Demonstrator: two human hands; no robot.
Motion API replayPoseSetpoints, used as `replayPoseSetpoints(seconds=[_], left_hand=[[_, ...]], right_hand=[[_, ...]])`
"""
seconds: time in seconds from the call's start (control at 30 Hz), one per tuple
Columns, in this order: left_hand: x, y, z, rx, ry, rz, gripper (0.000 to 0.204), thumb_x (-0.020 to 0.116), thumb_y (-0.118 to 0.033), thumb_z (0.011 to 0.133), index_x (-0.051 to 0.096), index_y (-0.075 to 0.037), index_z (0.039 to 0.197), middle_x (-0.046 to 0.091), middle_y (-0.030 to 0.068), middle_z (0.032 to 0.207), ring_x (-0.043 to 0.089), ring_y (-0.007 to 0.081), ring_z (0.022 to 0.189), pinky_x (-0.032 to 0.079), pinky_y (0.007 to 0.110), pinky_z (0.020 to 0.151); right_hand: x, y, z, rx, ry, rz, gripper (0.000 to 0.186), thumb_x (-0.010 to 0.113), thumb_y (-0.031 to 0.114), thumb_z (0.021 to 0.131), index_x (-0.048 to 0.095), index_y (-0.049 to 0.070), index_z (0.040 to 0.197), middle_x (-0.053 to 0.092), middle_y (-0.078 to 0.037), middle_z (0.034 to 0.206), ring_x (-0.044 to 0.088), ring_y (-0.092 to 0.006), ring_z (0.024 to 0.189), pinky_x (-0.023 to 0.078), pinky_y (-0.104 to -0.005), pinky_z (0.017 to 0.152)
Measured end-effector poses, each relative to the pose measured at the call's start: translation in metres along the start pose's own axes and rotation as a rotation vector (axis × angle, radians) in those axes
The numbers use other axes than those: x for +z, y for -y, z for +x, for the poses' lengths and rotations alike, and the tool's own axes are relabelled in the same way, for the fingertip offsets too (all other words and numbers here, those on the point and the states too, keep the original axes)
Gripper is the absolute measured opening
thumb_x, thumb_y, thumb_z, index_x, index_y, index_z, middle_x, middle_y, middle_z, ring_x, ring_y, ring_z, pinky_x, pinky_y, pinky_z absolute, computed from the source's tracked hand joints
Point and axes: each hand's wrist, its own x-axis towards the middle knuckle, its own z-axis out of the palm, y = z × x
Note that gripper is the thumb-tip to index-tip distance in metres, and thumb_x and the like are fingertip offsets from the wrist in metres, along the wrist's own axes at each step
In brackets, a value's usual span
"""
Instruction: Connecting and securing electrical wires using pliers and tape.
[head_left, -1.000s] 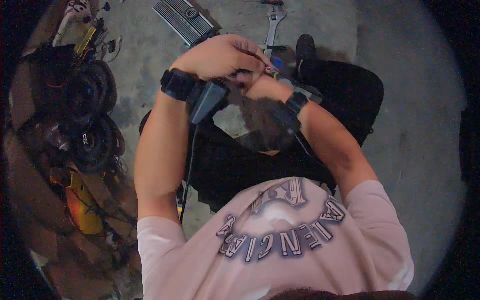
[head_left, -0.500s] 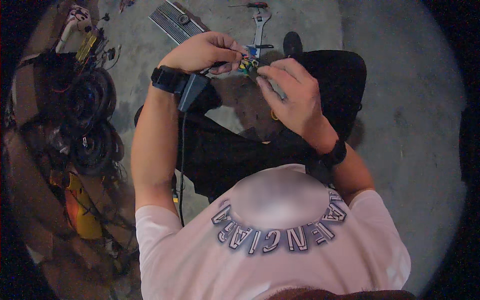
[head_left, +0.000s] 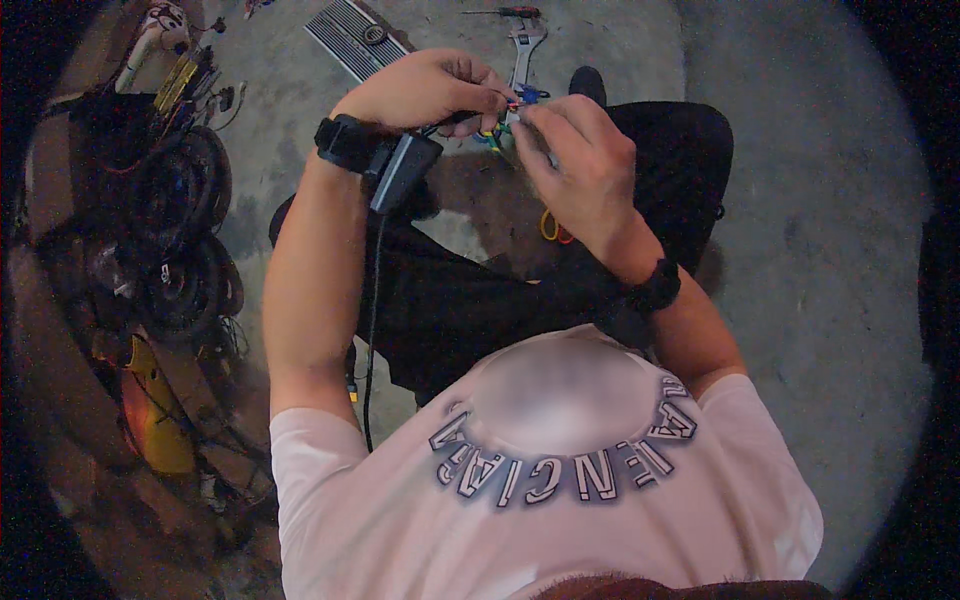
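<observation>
My left hand (head_left: 430,92) is closed, thumb against fingers, on a bundle of thin coloured wires (head_left: 491,137). Blue, red, green and yellow strands stick out around its fingertips. Facing it, my right hand (head_left: 580,150) pinches at the same bundle, close to a small pale piece (head_left: 513,116) that may be a connector. What exactly lies between the right fingertips is too small to make out. Both hands are held up over my folded legs, their fingertips nearly touching.
Beyond my hands on the concrete floor lie an adjustable wrench (head_left: 524,45), a screwdriver (head_left: 518,12) and a ribbed metal panel (head_left: 350,38). At the left are black tyred wheels (head_left: 180,190), loose cables and a yellow-orange part (head_left: 160,420). Orange-handled loops (head_left: 549,226) show beneath my right hand.
Both hands have shifted slightly, the left a little up and right with the wires. The right fingers have closed in nearer to the bundle.
</observation>
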Motion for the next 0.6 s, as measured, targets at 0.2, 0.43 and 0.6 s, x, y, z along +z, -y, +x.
replayPoseSetpoints(seconds=[0.2,0.43,0.6], left_hand=[[0.002,-0.014,0.010,0.010,0.020,0.030,0.019,0.060,-0.016,0.092,0.069,0.000,0.095,0.062,-0.0010,0.070,0.054,0.0061,0.059,0.044,0.023,0.054],[0.011,-0.021,0.012,0.007,0.032,0.105,0.019,0.060,-0.018,0.092,0.068,-0.001,0.093,0.062,-0.0008,0.070,0.054,0.0064,0.058,0.044,0.022,0.054],[0.015,-0.021,0.022,0.037,0.006,0.104,0.019,0.062,-0.018,0.091,0.068,-0.001,0.094,0.063,-0.0005,0.070,0.056,0.0069,0.059,0.045,0.023,0.054]], right_hand=[[-0.001,-0.009,0.009,-0.015,-0.027,-0.092,0.012,0.072,0.011,0.078,0.065,0.009,0.086,0.056,-0.007,0.079,0.061,-0.0266,0.072,0.052,-0.0378,0.059],[-0.007,-0.011,0.005,-0.002,-0.041,-0.123,0.008,0.070,0.011,0.079,0.065,0.009,0.084,0.056,-0.007,0.078,0.061,-0.0272,0.070,0.051,-0.0383,0.056],[-0.011,-0.024,0.006,-0.032,-0.044,-0.110,0.009,0.069,0.010,0.077,0.065,0.010,0.084,0.056,-0.008,0.078,0.062,-0.0284,0.070,0.050,-0.0392,0.055]])
